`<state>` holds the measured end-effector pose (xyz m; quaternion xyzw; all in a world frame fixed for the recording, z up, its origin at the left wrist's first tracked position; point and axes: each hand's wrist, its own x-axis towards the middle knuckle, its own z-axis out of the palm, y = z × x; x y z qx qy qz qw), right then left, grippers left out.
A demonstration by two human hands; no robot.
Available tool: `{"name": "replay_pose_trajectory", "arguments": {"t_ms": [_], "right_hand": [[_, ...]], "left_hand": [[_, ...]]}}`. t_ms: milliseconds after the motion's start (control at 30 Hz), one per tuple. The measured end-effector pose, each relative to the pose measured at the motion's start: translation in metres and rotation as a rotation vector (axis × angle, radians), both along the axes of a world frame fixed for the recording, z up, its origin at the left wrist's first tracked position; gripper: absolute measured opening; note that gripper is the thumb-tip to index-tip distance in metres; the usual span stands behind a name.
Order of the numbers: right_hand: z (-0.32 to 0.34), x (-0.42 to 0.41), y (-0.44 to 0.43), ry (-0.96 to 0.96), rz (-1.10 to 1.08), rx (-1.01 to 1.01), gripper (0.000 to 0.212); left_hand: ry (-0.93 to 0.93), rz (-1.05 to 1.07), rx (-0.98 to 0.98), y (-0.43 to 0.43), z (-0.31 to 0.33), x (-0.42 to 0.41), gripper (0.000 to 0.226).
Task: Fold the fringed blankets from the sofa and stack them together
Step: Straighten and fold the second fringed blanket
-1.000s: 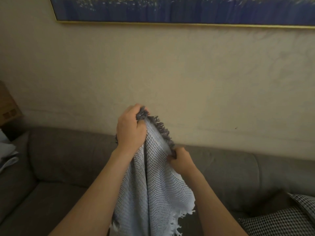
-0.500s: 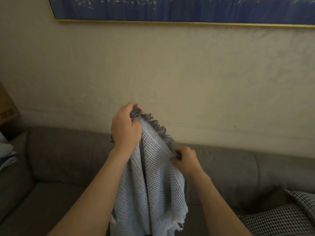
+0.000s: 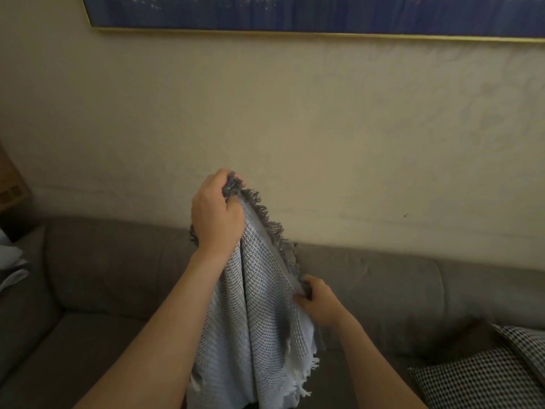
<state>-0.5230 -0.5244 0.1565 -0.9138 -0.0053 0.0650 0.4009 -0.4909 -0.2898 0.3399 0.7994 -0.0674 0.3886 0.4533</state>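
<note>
A pale blue-grey waffle-weave blanket (image 3: 253, 314) with a grey fringe hangs in front of me, above the grey sofa (image 3: 103, 270). My left hand (image 3: 216, 215) grips a bunched corner of it, held high. Lower and to the right, my right hand (image 3: 318, 302) pinches the fringed edge, which runs taut and slanted between the two hands. The blanket's lower end with white fringe dangles near the bottom of the view.
A black-and-white checked cushion (image 3: 483, 373) lies on the sofa at the lower right. Pale fabric (image 3: 11, 261) shows at the far left edge. A blue painting in a gold frame (image 3: 295, 13) hangs on the beige wall above.
My right hand has slid down the fringed edge, away from the left hand, so more fringe is stretched between them. The left hand keeps its grip on the corner.
</note>
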Motion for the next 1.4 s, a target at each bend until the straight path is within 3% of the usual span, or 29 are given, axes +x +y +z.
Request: {"name": "replay_pose_trajectory", "arguments": {"t_ms": [67, 133, 167, 233, 300, 500, 567, 767, 833, 900, 967, 1033, 1100, 1200, 1267, 1400], "right_hand": [[0.0, 0.001, -0.003, 0.009, -0.017, -0.036, 0.037], [0.004, 0.001, -0.006, 0.032, -0.027, -0.088, 0.014], [0.006, 0.001, -0.007, 0.031, -0.035, -0.122, 0.013], [0.007, 0.007, -0.013, 0.013, -0.066, -0.177, 0.042], [0.016, 0.01, -0.017, -0.011, -0.082, -0.219, 0.054], [0.037, 0.021, -0.035, -0.047, -0.069, -0.377, 0.055], [0.036, 0.02, -0.043, -0.017, -0.046, -0.421, 0.05], [0.017, 0.011, -0.05, 0.187, -0.028, -0.522, 0.005], [0.014, 0.01, -0.051, 0.268, -0.079, -0.58, 0.016], [0.018, 0.011, -0.051, 0.311, -0.127, -0.807, 0.04], [0.036, 0.014, -0.051, 0.32, -0.127, -0.911, 0.046], [0.055, 0.021, -0.06, 0.24, -0.115, -0.764, 0.031], [0.076, 0.02, -0.067, 0.06, -0.19, -0.441, 0.014], [0.101, 0.014, -0.055, -0.222, -0.36, -0.015, 0.027], [0.113, 0.01, -0.04, -0.294, -0.38, 0.045, 0.024], [0.112, 0.002, -0.018, -0.199, -0.167, -0.006, 0.032]], "left_hand": [[0.011, 0.002, -0.011, 0.0, -0.002, 0.001, 0.037], [0.016, 0.014, -0.023, 0.0, -0.002, 0.002, 0.038], [0.014, 0.023, -0.027, -0.001, -0.001, 0.002, 0.037], [0.011, 0.05, -0.042, 0.0, -0.001, 0.002, 0.037], [0.014, 0.077, -0.063, 0.001, -0.002, 0.004, 0.038], [0.019, 0.148, -0.075, 0.007, -0.007, 0.01, 0.026], [0.016, 0.168, -0.071, 0.007, -0.008, 0.011, 0.025], [0.029, 0.197, -0.053, -0.01, -0.012, 0.012, 0.027], [0.029, 0.193, -0.061, -0.012, -0.013, 0.015, 0.029], [0.039, 0.193, -0.055, -0.012, -0.015, 0.016, 0.029], [0.052, 0.23, -0.045, -0.011, -0.018, 0.017, 0.028], [0.087, 0.27, -0.053, -0.009, -0.023, 0.018, 0.027], [0.146, 0.261, -0.04, -0.007, -0.034, 0.019, 0.022], [0.327, 0.214, 0.035, -0.009, -0.056, 0.016, 0.017], [0.467, 0.204, 0.103, -0.012, -0.072, 0.013, 0.019], [0.59, 0.1, 0.15, -0.012, -0.098, 0.011, 0.01]]}}
